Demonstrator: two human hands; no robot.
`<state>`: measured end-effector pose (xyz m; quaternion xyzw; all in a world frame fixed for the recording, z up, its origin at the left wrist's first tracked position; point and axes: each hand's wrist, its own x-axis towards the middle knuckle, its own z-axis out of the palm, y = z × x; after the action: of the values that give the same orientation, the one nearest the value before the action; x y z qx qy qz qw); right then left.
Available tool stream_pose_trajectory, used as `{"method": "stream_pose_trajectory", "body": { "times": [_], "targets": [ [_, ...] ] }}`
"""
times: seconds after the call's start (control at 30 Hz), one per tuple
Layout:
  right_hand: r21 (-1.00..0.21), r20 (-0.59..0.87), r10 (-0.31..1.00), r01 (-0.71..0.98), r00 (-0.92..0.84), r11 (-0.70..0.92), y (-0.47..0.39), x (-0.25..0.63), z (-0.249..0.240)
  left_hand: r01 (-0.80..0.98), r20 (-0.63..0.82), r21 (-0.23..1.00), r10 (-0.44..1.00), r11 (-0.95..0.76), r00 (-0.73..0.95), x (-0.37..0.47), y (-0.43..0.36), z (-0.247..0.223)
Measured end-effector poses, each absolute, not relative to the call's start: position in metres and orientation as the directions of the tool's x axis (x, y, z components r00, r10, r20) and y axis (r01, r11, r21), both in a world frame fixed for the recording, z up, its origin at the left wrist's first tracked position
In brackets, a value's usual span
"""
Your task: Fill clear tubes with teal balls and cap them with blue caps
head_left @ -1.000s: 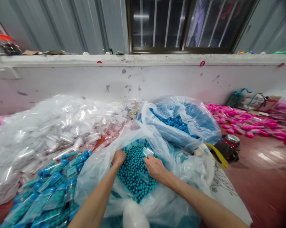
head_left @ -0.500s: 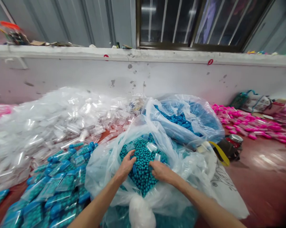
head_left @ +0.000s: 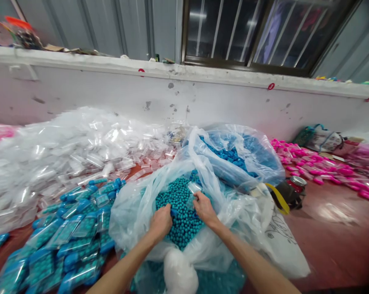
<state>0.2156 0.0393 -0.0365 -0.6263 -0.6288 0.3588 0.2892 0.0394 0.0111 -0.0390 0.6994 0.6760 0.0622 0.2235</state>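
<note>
- Turquoise beads (head_left: 180,224) fill the open mouth of a translucent plastic bag (head_left: 129,206) between the person's forearms.
- Left hand (head_left: 161,222): fingers curled nearly closed, with a small blue piece (head_left: 173,212) pinched at the tips, just above the beads.
- Right hand (head_left: 204,209): fingers bent, thumb close to the index finger; from where I'm standing, I can't tell whether they grip anything.
- Just beyond those fingertips sits a small clear container (head_left: 194,188) over the beads, its long axis slanting from upper left to lower right. Which way the blue piece points, I can't make out.
- Behind, a second bag (head_left: 267,169) holds darker blue pieces (head_left: 229,157).
- Filled clear packs (head_left: 72,232) with blue ends and turquoise beads inside lie heaped on the left, beside empty clear packs (head_left: 80,151).
- "3" reads on a round red label (head_left: 271,86) along the ledge; another red label (head_left: 141,72) is unreadable.
</note>
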Motion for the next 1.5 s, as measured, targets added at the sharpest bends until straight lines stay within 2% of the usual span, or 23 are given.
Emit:
{"method": "stream_pose_trajectory", "body": {
  "times": [0.07, 0.17, 0.3, 0.43, 0.57, 0.67, 0.73, 0.8, 0.9, 0.97, 1.0, 1.07, 1.13, 1.2, 1.3, 1.4, 1.5],
  "targets": [
    [-0.801, -0.132, 0.988, 0.595, -0.081, -0.058, 0.039, 0.212, -0.044, 0.904, -0.212, 0.426, 0.976, 0.044, 0.052, 0.044, 0.022, -0.045],
    [-0.786, -0.301, 0.939, 0.600, -0.165, -0.146, 0.039, 0.209, -0.050, 0.864, -0.204, 0.499, 0.978, 0.072, 0.037, 0.049, 0.035, -0.053],
    [-0.750, -0.545, 0.787, 0.587, -0.289, -0.304, 0.043, 0.207, -0.050, 0.783, -0.218, 0.617, 0.973, 0.078, 0.075, 0.048, 0.040, -0.059],
    [-0.734, -0.661, 0.621, 0.535, -0.421, -0.418, 0.049, 0.209, -0.048, 0.706, -0.265, 0.704, 0.952, 0.080, 0.156, 0.036, 0.030, -0.058],
    [-0.738, -0.673, 0.496, 0.450, -0.548, -0.504, 0.050, 0.214, -0.047, 0.636, -0.212, 0.772, 0.932, -0.025, 0.295, 0.023, 0.010, -0.051],
    [-0.764, -0.626, 0.490, 0.350, -0.607, -0.542, 0.048, 0.218, -0.046, 0.548, -0.078, 0.809, 0.885, -0.213, 0.459, 0.021, -0.006, -0.043],
    [-0.779, -0.593, 0.502, 0.289, -0.630, -0.557, 0.046, 0.220, -0.045, 0.488, -0.003, 0.827, 0.865, -0.280, 0.502, 0.025, -0.013, -0.037],
    [-0.786, -0.566, 0.509, 0.240, -0.649, -0.569, 0.041, 0.221, -0.042, 0.422, 0.034, 0.867, 0.876, -0.266, 0.481, 0.030, -0.017, -0.033],
    [-0.785, -0.566, 0.487, 0.252, -0.665, -0.566, 0.029, 0.219, -0.037, 0.349, -0.023, 0.928, 0.916, -0.129, 0.400, 0.035, -0.018, -0.031],
    [-0.783, -0.603, 0.456, 0.379, -0.654, -0.493, 0.021, 0.217, -0.034, 0.326, -0.076, 0.944, 0.934, -0.045, 0.348, 0.035, -0.017, -0.034],
    [-0.783, -0.622, 0.462, 0.482, -0.632, -0.393, 0.017, 0.216, -0.032, 0.317, -0.100, 0.949, 0.942, -0.006, 0.319, 0.034, -0.017, -0.036],
    [-0.725, -0.607, 0.565, 0.680, -0.558, -0.107, 0.015, 0.214, -0.028, 0.298, -0.177, 0.950, 0.946, 0.092, 0.273, 0.030, -0.017, -0.041],
    [-0.605, -0.487, 0.728, 0.788, -0.482, 0.118, 0.018, 0.212, -0.023, 0.300, -0.278, 0.933, 0.928, 0.199, 0.250, 0.025, -0.017, -0.044],
    [-0.530, -0.329, 0.849, 0.825, -0.413, 0.196, 0.025, 0.207, -0.018, 0.300, -0.331, 0.918, 0.916, 0.257, 0.228, 0.023, -0.018, -0.045],
    [-0.468, -0.157, 0.900, 0.833, -0.407, 0.296, 0.035, 0.192, -0.015, 0.258, -0.341, 0.922, 0.920, 0.288, 0.192, 0.022, -0.019, -0.044],
    [-0.334, -0.104, 0.854, 0.826, -0.510, 0.453, 0.037, 0.176, -0.019, 0.190, -0.349, 0.931, 0.911, 0.311, 0.219, 0.021, -0.020, -0.042],
    [-0.260, -0.115, 0.843, 0.835, -0.525, 0.485, 0.033, 0.175, -0.026, 0.126, -0.329, 0.944, 0.904, 0.306, 0.272, 0.019, -0.022, -0.040]
  ]
}}
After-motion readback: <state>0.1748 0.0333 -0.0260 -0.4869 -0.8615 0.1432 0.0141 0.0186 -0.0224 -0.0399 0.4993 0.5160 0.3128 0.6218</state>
